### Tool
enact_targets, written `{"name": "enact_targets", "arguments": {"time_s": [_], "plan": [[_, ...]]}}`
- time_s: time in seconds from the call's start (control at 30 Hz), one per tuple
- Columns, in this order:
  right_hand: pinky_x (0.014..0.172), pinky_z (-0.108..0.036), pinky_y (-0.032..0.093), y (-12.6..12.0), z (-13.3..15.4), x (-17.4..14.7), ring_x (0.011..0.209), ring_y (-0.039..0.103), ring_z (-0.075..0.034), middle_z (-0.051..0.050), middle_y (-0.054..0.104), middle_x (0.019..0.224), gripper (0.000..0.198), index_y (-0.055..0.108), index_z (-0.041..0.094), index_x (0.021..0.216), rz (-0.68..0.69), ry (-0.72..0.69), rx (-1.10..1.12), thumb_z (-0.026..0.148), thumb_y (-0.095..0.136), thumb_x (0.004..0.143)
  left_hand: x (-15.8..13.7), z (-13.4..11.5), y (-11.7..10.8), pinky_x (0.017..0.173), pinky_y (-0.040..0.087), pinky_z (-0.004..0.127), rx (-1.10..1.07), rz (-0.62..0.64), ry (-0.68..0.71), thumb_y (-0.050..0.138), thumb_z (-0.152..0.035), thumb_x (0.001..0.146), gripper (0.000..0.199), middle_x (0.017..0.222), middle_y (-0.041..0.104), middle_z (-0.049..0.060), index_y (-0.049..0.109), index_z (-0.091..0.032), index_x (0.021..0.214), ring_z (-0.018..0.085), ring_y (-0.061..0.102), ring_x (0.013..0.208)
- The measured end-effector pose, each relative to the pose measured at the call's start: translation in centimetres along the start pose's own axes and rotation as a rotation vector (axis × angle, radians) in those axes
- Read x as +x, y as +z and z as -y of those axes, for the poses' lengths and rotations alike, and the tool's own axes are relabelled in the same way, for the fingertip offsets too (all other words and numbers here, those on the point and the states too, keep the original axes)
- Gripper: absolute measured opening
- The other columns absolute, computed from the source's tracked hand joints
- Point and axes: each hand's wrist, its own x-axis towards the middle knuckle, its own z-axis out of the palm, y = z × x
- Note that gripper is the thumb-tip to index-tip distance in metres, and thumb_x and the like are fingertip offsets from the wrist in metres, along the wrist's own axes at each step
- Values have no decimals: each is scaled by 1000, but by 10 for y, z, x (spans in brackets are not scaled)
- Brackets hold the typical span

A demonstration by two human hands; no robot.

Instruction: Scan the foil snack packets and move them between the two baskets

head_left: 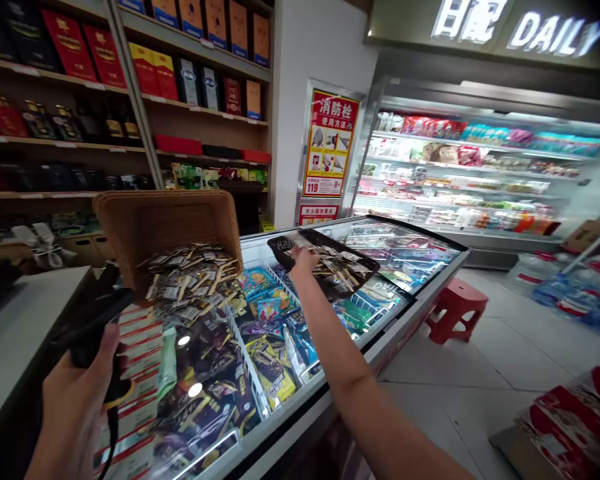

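Note:
My left hand [83, 393] is wrapped around a black handheld barcode scanner [97, 327], its cable hanging down, above a strip of price labels [137, 393]. Stretched far forward, my right hand [304, 259] is over the left end of a black plastic basket [325, 239], fingers closed on a small pale packet [295, 240] that is blurred. Small flat packets [343, 270] fill that basket, which rests on the freezer's glass top. To the left, a tilted brown wicker basket [165, 217] has similar packets [195, 280] piled at its opening.
Under the glass of the chest freezer [300, 417] lie bagged ice creams [270, 367] between wire dividers. A counter [25, 333] borders the left side. On the floor at right are a red stool [457, 310], water bottles [575, 287] and red cartons [570, 427].

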Motion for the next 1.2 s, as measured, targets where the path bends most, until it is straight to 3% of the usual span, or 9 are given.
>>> {"name": "enact_targets", "arguments": {"time_s": [0.13,0.23,0.33,0.47,0.6,0.73,0.9,1.07,1.2], "plan": [[79,-25,63,16,-20,-19,77,69,-12,3,64,86,21,58,21,102,80,-15,-105,5,53,90,4,-6,-4,37,42,21,-95,-147,-72,93,-60,65,50,67,62,0,64,-23,81,11,51,48],[89,-32,61,19,-73,-70,88,72,-17,-2,72,91,16,69,19,100,404,-127,-478,15,58,90,8,-2,-7,39,41,21,-139,-167,-64,92,-60,64,50,63,62,-2,64,-22,78,10,51,47],[107,-39,52,22,-127,-130,118,69,-29,-11,78,112,13,79,20,91,755,-384,-940,31,74,89,10,2,-9,41,42,22,-145,-168,-67,92,-60,61,52,61,63,-3,64,-20,78,10,51,47],[119,-53,37,38,-165,-185,143,51,-43,-26,65,145,49,78,12,121,826,-550,-1299,44,87,84,7,5,-11,42,43,21,-139,-133,-72,88,-61,63,50,60,62,-5,62,-21,78,9,51,47],[121,-51,31,55,-176,-199,143,46,-41,-30,57,153,70,64,6,141,921,-665,-1371,32,89,82,2,2,-10,43,43,22,-131,-75,-58,92,-64,57,57,61,61,-5,61,-22,79,9,51,47],[115,-45,36,56,-176,-196,133,54,-37,-21,71,132,49,71,14,124,1010,-621,-1376,18,87,78,-1,1,-8,43,42,22,-124,-45,-50,93,-70,52,64,63,61,-5,61,-21,79,9,51,48],[92,-32,46,39,-148,-183,100,64,-22,-3,73,103,12,71,24,93,1012,-453,-1017,21,80,85,-4,1,-4,44,43,22,-116,-28,-50,94,-71,50,67,63,62,-6,61,-21,80,9,52,48],[71,-27,48,2,-83,-147,76,63,-16,3,67,80,22,70,23,92,992,-163,-581,41,81,87,-14,-10,-2,45,42,22,-146,44,72,91,-67,62,57,65,63,-5,63,-21,81,10,52,51],[52,-25,36,-34,-47,-113,54,54,-14,7,55,58,35,70,23,91,930,-34,-470,54,83,83,-23,-12,4,46,41,23,28,219,157,90,-66,64,52,60,62,-3,65,-21,73,11,51,51]]}}
